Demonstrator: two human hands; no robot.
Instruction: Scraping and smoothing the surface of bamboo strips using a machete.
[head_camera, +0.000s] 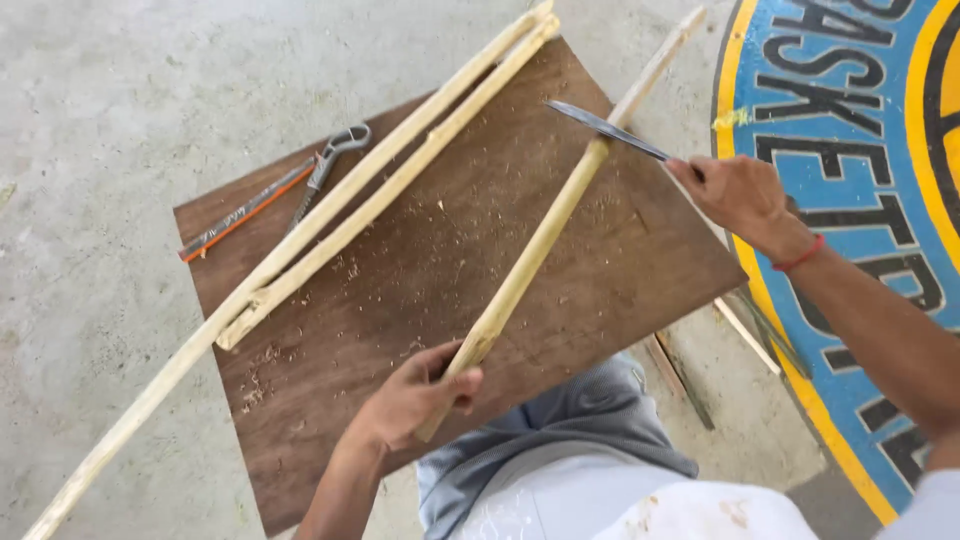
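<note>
Fingers (455, 385) of the left hand (415, 395) wrap tight around the near end of the peeled stick (545, 235), which slants up and away across the brown board (440, 250). Right hand (740, 195), closed on the knife (610, 130), lays its blade across the stick's far half. Two more sticks (380, 180) and pincers (325, 170) lie left of it.

Board (420, 290) flat on floor (100, 100). On it, left: two long sticks (390, 175) side by side; pliers (325, 170) & pencil (245, 212) further left. Centre: stick (545, 235) in left hand (415, 395), knife (610, 130) on it from right hand (740, 195).
</note>
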